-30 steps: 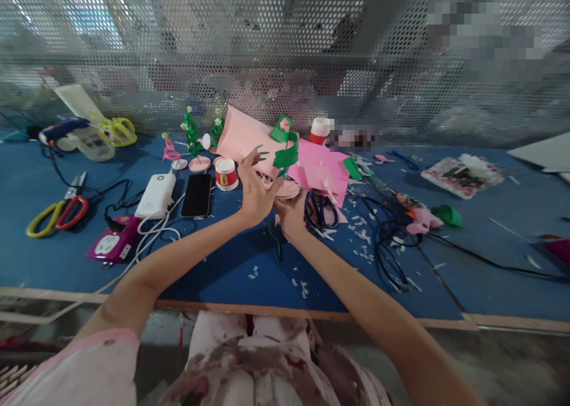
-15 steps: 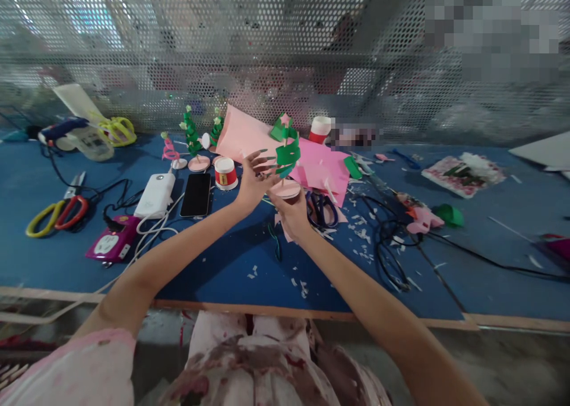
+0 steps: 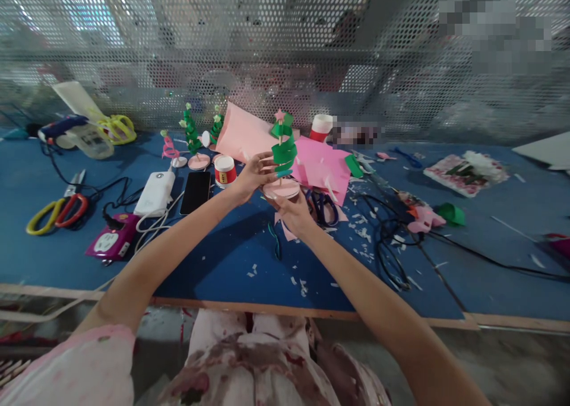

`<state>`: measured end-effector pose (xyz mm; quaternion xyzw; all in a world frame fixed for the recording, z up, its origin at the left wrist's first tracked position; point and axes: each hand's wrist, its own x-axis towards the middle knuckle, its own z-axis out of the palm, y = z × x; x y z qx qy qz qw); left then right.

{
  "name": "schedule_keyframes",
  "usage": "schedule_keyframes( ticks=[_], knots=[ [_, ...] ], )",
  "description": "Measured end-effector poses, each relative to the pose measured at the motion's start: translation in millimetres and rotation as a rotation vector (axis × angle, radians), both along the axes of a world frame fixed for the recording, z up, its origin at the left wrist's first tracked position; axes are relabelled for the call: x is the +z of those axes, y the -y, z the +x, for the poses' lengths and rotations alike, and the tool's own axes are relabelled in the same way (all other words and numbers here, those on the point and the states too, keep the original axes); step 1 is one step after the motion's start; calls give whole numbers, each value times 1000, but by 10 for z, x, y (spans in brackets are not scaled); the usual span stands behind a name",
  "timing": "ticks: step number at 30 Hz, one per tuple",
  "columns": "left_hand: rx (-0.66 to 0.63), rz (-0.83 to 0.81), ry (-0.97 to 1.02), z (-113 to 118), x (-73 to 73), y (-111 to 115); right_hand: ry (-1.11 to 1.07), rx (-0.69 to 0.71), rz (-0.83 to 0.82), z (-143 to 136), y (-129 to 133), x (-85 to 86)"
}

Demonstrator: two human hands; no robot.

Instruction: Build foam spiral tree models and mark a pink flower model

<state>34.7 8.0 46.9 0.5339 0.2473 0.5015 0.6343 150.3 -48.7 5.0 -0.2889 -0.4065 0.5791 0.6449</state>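
A small paper Christmas tree (image 3: 284,152) stands upright in front of me: a green strip spirals around a thin stick, with a pink star on top and a round pink base (image 3: 281,189) below. My right hand (image 3: 291,213) is closed on this base from beneath and the near side. At the left of the spiral, the curled fingers of my left hand (image 3: 256,174) grip its lower end; some fingertips are hidden behind the paper. Sheets of pink paper (image 3: 323,165) lie just behind, and blue-handled scissors (image 3: 325,209) lie beside my right hand.
Finished-looking green trees (image 3: 190,132) stand at the back left near a red-and-white paper cup (image 3: 225,171). A phone (image 3: 196,193), white power bank (image 3: 155,193), purple power strip (image 3: 113,238) and yellow-red scissors (image 3: 57,213) lie left. Cables (image 3: 387,254) and paper scraps spread right.
The tree has shifted slightly left and its star now shows clearly. My left hand's spread fingers have drawn in around the lower green strip. My right hand still holds the base.
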Motion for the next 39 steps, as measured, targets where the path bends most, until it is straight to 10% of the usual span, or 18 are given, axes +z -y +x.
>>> schedule_keyframes(
  ticks=[39],
  knots=[
    [-367,-249,5,-73,154,102,-273,669,-130,112,78,102]
  ],
)
